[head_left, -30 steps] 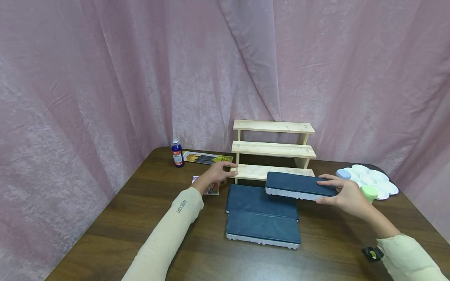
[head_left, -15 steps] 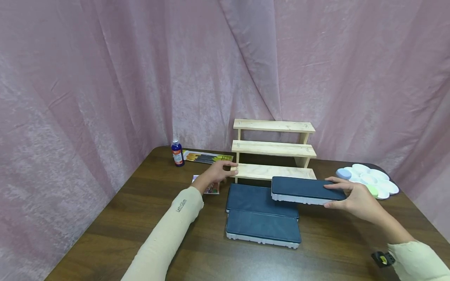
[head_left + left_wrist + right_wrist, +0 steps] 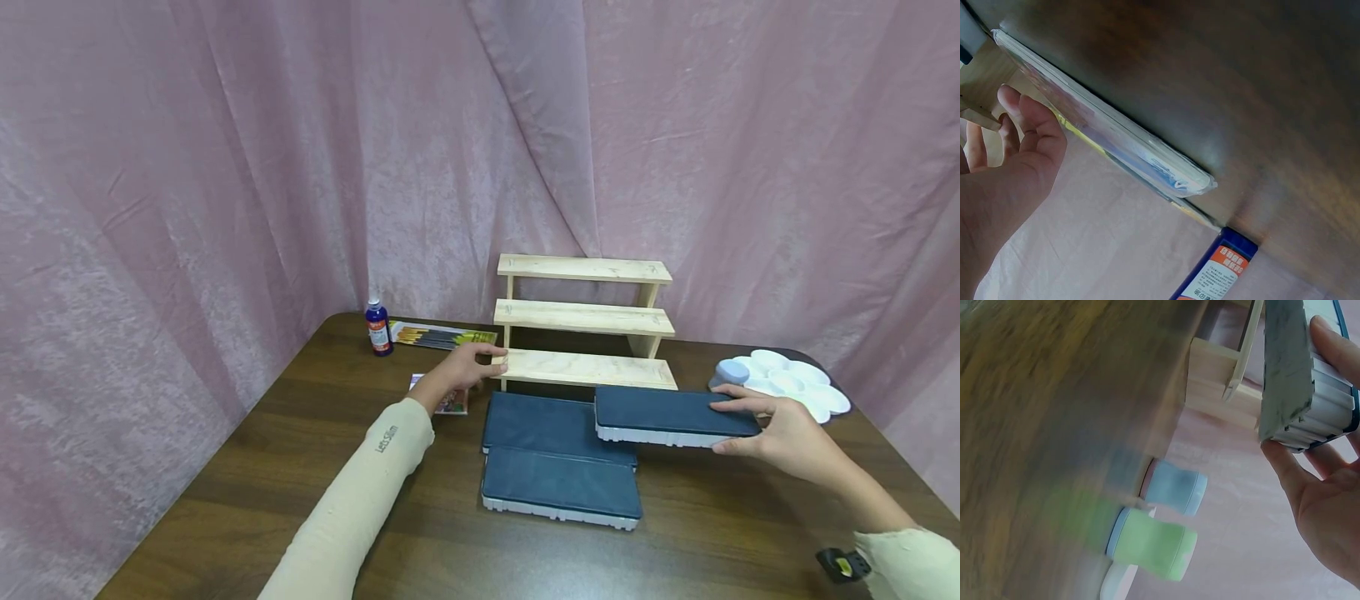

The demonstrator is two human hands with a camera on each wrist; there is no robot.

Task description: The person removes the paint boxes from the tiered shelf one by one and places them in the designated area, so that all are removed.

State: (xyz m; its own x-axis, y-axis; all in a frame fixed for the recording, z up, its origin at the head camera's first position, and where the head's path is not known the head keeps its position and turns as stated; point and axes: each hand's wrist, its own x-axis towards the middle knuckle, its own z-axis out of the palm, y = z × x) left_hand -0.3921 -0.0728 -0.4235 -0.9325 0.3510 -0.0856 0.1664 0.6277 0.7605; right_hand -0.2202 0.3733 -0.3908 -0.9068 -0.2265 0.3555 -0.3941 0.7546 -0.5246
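In the head view, my right hand (image 3: 787, 433) grips the right end of a long flat box (image 3: 671, 410) with a dark blue lid and white ribbed sides, held above the table. Fingers lie on its lid and the thumb is at its side; the right wrist view shows the box's pale underside (image 3: 1288, 369). My left hand (image 3: 467, 368) pinches the left end of the lowest step of a three-tier wooden shelf (image 3: 585, 368). Two similar dark blue boxes, a rear one (image 3: 540, 421) and a front one (image 3: 562, 485), lie on the table before the shelf, their edges meeting.
On the left stand a blue bottle (image 3: 378, 329), a brush pack (image 3: 442, 336) and a flat printed packet (image 3: 454, 404). To the right are a white flower-shaped palette (image 3: 787, 383), a blue cup (image 3: 731, 372) and a green cup (image 3: 1150, 544). A pink curtain (image 3: 420, 167) hangs behind.
My right hand has carried the box to the right and slightly lower, away from the shelf's lowest step. The left hand stays at the step, and the two lying boxes have not moved.
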